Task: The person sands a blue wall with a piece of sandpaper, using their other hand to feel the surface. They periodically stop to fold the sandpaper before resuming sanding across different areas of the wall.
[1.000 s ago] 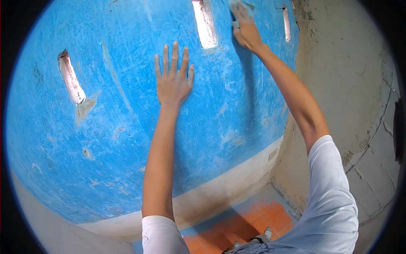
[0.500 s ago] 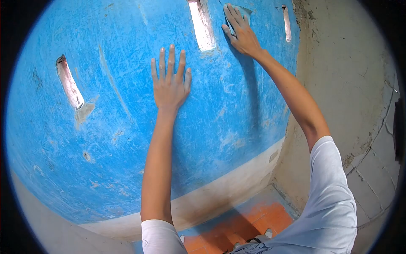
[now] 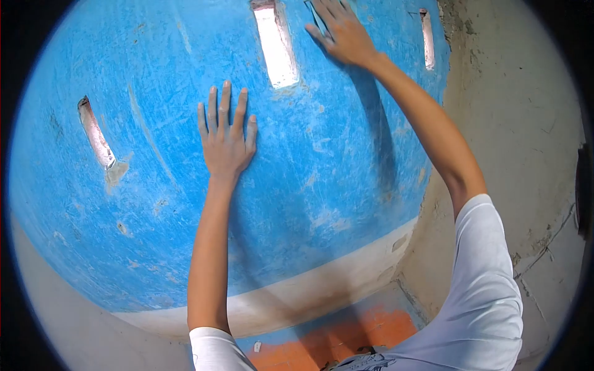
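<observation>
our left hand (image 3: pixel 224 139) flat, fingers spread, on blue wall (image 3: pixel 154 204) | right hand (image 3: pixel 341 34) at 1 o'clock pressing thin sheet (image 3: pixel 314 17), likely sandpaper | light, floppy; best pinned by palm

We wore a white short-sleeved shirt whose sleeves ended above the elbow, leaving our forearms, left hand (image 3: pixel 225 142) and right hand (image 3: pixel 341 36) bare.
</observation>
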Motion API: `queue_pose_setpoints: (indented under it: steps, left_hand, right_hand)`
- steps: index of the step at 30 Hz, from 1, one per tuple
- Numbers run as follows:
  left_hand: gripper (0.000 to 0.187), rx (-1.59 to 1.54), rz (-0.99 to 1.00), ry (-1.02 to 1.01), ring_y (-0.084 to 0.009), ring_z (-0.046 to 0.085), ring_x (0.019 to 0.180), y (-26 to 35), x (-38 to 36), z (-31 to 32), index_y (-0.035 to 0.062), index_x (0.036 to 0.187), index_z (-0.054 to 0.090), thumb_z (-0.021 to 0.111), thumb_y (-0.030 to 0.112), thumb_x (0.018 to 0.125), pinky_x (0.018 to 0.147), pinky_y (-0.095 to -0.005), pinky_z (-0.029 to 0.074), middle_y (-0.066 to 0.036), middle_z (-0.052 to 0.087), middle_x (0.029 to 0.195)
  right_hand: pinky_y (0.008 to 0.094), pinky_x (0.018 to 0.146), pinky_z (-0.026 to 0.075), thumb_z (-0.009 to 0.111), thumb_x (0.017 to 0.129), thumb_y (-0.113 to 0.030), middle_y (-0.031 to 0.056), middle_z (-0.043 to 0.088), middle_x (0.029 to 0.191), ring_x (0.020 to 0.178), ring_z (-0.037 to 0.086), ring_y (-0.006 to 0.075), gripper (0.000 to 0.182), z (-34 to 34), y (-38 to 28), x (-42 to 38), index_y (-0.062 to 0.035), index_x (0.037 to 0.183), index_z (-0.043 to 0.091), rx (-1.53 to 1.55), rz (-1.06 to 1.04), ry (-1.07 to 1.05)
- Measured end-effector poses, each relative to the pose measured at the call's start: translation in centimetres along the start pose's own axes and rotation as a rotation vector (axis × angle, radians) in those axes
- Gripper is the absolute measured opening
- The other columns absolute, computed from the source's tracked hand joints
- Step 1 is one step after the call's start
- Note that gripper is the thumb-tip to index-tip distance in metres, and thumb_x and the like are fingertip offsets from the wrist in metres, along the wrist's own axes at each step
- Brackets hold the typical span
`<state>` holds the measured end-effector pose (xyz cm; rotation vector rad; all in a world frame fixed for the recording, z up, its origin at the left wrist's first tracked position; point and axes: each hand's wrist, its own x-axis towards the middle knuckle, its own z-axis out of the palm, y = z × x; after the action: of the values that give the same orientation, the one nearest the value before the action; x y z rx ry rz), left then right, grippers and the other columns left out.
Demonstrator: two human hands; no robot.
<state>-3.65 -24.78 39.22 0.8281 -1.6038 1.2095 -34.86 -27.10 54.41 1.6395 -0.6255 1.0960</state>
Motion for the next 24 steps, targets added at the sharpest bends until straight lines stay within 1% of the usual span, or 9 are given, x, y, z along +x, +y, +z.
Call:
queue_pose_setpoints:
  steps: [3, 6, 8, 9, 12, 15, 18, 21, 24]
  left_hand:
    - [0.053, 0.027, 0.011, -0.006, -0.0317, 0.029, 0.153, -0.2, 0.0, 0.2, 0.0235, 0.155, 0.047, 0.054, 0.036, 0.103, 0.126, -0.0549, 0.019, -0.006, 0.036, 0.165]
    - [0.054, 0.038, 0.013, -0.016, -0.0316, 0.027, 0.154, 0.0, 0.0, 0.1, 0.0237, 0.156, 0.045, 0.053, 0.037, 0.105, 0.127, -0.0547, 0.018, -0.006, 0.034, 0.166]
    - [0.054, 0.046, 0.014, -0.017, -0.0316, 0.026, 0.154, 0.1, -0.2, 0.2, 0.0234, 0.157, 0.043, 0.052, 0.038, 0.105, 0.127, -0.0548, 0.017, -0.007, 0.033, 0.166]
    - [0.055, 0.050, 0.015, -0.012, -0.0317, 0.026, 0.155, 0.1, 0.0, 0.2, 0.0233, 0.157, 0.042, 0.051, 0.038, 0.105, 0.127, -0.0548, 0.017, -0.007, 0.033, 0.166]
    - [0.056, 0.066, 0.023, -0.017, -0.0322, 0.025, 0.155, 0.1, -0.1, 0.3, 0.0227, 0.158, 0.040, 0.051, 0.038, 0.106, 0.127, -0.0551, 0.016, -0.007, 0.032, 0.167]
    - [0.055, 0.093, 0.015, -0.033, -0.0331, 0.024, 0.155, 0.3, -0.2, 0.3, 0.0217, 0.158, 0.040, 0.050, 0.038, 0.106, 0.127, -0.0552, 0.016, -0.008, 0.030, 0.167]
    - [0.057, 0.087, -0.021, -0.033, -0.0343, 0.023, 0.156, 0.8, -0.5, 0.3, 0.0195, 0.159, 0.039, 0.050, 0.038, 0.106, 0.126, -0.0566, 0.015, -0.009, 0.029, 0.168]
    - [0.060, 0.083, -0.128, -0.009, -0.0355, 0.022, 0.156, 3.1, -1.1, 1.0, 0.0168, 0.159, 0.037, 0.051, 0.038, 0.105, 0.125, -0.0583, 0.015, -0.010, 0.030, 0.168]
    - [0.062, 0.082, -0.141, 0.026, -0.0362, 0.022, 0.156, 3.5, -1.4, 1.7, 0.0156, 0.160, 0.036, 0.051, 0.038, 0.104, 0.125, -0.0596, 0.015, -0.011, 0.030, 0.168]
  right_hand:
    - [0.0518, 0.124, 0.024, 0.057, 0.101, -0.037, 0.0277, 0.033, 0.162, 0.150, 0.031, 0.0439, 0.074, 0.8, 1.1, 1.7, 0.0058, 0.156, 0.032, 0.015, -0.010, 0.063]
    - [0.0558, 0.121, 0.028, 0.050, 0.105, -0.046, 0.0162, 0.035, 0.164, 0.151, 0.032, 0.0373, 0.069, 1.9, 0.3, -2.0, -0.0057, 0.159, 0.034, -0.007, -0.085, 0.142]
    - [0.0532, 0.122, 0.028, 0.049, 0.105, -0.047, 0.0161, 0.035, 0.164, 0.152, 0.032, 0.0359, 0.070, 1.3, -0.9, -5.3, -0.0054, 0.160, 0.033, -0.032, -0.065, 0.056]
    - [0.0520, 0.123, 0.028, 0.049, 0.106, -0.047, 0.0160, 0.035, 0.164, 0.152, 0.032, 0.0352, 0.070, 1.0, -0.9, -5.8, -0.0053, 0.160, 0.032, -0.048, -0.059, 0.017]
    - [0.0527, 0.123, 0.027, 0.049, 0.105, -0.049, 0.0159, 0.033, 0.165, 0.153, 0.030, 0.0353, 0.073, 1.4, 1.6, -2.4, -0.0046, 0.161, 0.030, -0.036, -0.085, 0.105]
    - [0.0515, 0.125, 0.023, 0.055, 0.101, -0.038, 0.0274, 0.033, 0.162, 0.151, 0.031, 0.0426, 0.074, 0.7, 1.0, 1.0, 0.0074, 0.155, 0.032, 0.060, 0.023, 0.080]
    - [0.0526, 0.124, 0.026, 0.049, 0.105, -0.049, 0.0164, 0.032, 0.166, 0.153, 0.029, 0.0352, 0.074, 2.6, -0.8, -2.3, -0.0036, 0.161, 0.029, -0.003, 0.020, 0.159]
    - [0.0526, 0.124, 0.026, 0.048, 0.105, -0.049, 0.0168, 0.031, 0.166, 0.154, 0.029, 0.0353, 0.074, 2.2, -2.7, -6.5, -0.0030, 0.160, 0.030, 0.018, 0.020, 0.049]
    - [0.0529, 0.124, 0.025, 0.047, 0.105, -0.049, 0.0171, 0.032, 0.166, 0.153, 0.029, 0.0351, 0.073, 2.6, 0.2, -2.5, -0.0024, 0.160, 0.031, -0.004, 0.035, 0.151]
